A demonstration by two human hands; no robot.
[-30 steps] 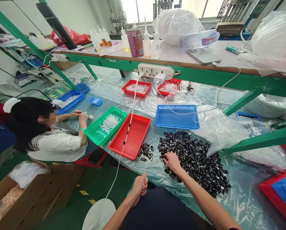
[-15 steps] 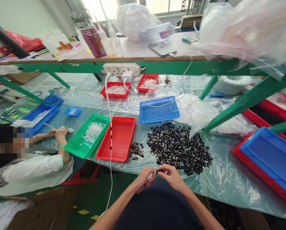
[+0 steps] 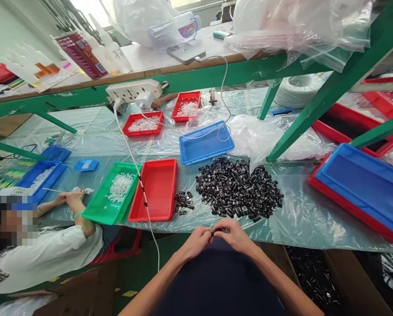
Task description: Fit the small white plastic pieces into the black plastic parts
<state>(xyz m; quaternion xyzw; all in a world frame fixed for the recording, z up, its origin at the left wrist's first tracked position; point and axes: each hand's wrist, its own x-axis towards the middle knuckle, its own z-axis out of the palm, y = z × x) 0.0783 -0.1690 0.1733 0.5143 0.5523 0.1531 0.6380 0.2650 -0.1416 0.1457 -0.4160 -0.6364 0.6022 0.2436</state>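
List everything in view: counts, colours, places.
Black part: one, black, front centre
Black pile: uncounted, black, centre
Front red tray: one, red, left centre
Cluster: uncounted, black, beside that tray
Green tray: one or more, green, left
White pieces: uncounted, white, in several trays
Blue tray: one, blue, centre back
Shelf: one, green-edged, across back
Back red trays: two, red, below shelf
Power strip: one, white, shelf edge
Can: one, dark red, shelf
Bottles: several, pale, shelf
Tray stack: one, blue over red, right
Co-worker: one, white top, left
Left hand: one, bare, on black part
Right hand: one, bare, on black part
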